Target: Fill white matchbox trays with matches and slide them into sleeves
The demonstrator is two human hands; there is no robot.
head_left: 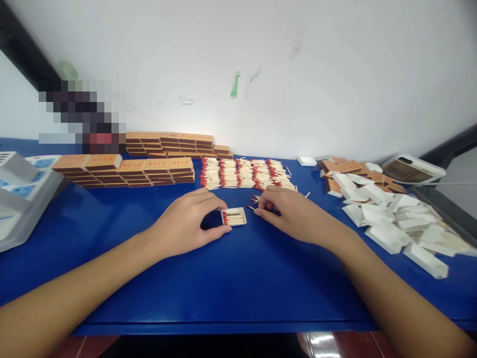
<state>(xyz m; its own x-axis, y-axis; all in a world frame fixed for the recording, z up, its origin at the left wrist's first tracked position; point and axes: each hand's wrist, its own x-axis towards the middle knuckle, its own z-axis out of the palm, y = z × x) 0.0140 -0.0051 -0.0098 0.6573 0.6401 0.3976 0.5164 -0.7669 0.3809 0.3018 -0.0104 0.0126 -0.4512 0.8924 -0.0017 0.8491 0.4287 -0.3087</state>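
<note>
We had the small white tray [245,217] just right of the left hand [190,219], its left end pinched between thumb and fingers. Long axis ran roughly left-right; matches inside [234,219] lay along it, red heads left. The right hand [286,211] pinched a loose match [251,208], head pointing left toward the tray, just beyond its right end, not touching. Left hand was nearer. We couldn't tell whether those right fingers hid a second match.
</note>
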